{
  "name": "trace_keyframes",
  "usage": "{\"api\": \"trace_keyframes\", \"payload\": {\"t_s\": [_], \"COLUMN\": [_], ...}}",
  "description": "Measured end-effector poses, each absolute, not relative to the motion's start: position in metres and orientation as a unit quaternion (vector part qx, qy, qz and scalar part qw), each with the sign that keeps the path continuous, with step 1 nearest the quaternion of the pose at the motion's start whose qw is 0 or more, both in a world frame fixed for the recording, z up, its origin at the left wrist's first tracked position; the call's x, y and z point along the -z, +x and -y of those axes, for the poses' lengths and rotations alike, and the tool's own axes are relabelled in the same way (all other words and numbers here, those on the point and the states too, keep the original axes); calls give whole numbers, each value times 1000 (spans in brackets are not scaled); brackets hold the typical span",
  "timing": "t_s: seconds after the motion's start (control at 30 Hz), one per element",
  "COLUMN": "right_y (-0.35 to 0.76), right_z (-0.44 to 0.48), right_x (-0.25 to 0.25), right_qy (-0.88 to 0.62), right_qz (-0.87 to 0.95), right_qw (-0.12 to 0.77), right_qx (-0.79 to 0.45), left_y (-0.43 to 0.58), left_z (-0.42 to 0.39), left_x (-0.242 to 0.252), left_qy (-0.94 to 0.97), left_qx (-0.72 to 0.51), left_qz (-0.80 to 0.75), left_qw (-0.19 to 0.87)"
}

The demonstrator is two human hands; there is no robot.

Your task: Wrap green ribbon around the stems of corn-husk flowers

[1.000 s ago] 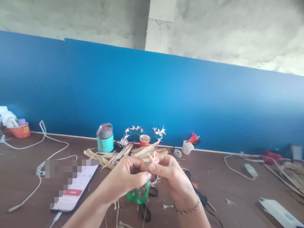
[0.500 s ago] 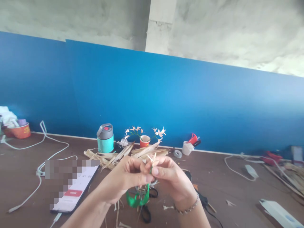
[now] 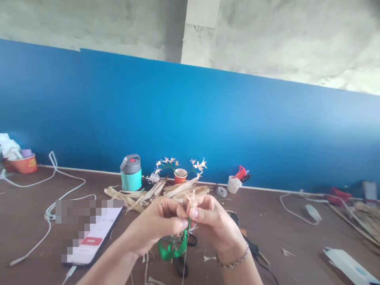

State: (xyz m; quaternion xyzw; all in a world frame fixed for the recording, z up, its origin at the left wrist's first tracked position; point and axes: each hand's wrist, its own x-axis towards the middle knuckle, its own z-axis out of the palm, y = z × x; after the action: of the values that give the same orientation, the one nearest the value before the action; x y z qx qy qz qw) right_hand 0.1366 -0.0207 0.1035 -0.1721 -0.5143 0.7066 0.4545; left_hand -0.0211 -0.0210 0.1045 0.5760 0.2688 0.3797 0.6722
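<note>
In the head view, my right hand (image 3: 210, 217) pinches a small pale flower (image 3: 192, 198) made of dried husk, just below its petals. My left hand (image 3: 164, 218) is closed close beside it, thumb and forefinger pressed on the green tape (image 3: 172, 252) at the flower's stem. The tape hangs in a loop under my hands, and a thin stem or wire runs straight down next to it. Black scissor handles (image 3: 181, 267) lie on the table beneath, partly covered by the tape.
Dried husks (image 3: 181, 189) lie behind my hands, before a paper cup (image 3: 180, 176) with finished flowers. A teal flask (image 3: 131, 174), tape roll (image 3: 221, 191) and white cup (image 3: 234, 184) stand along the blue partition (image 3: 190, 118). A phone (image 3: 92, 237) lies left, a black corded tool (image 3: 252, 247) right.
The flower has turned a little and its petals show more upright. My left fingers have slipped slightly down the stem, and a thin stem or wire now shows below my hands.
</note>
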Motion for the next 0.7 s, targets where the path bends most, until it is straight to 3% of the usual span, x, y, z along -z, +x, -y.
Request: {"api": "trace_keyframes", "payload": {"t_s": [0.33, 0.7], "right_y": [137, 137], "right_z": [20, 25], "right_x": [-109, -115], "right_qy": [-261, -307], "right_qz": [494, 529], "right_qw": [492, 485], "right_qx": [-668, -625], "left_y": [-18, -18], "left_z": [27, 31], "left_x": [-108, -118], "left_qy": [641, 638], "left_qx": [-395, -369], "left_qz": [-347, -383], "left_qw": [559, 557]}}
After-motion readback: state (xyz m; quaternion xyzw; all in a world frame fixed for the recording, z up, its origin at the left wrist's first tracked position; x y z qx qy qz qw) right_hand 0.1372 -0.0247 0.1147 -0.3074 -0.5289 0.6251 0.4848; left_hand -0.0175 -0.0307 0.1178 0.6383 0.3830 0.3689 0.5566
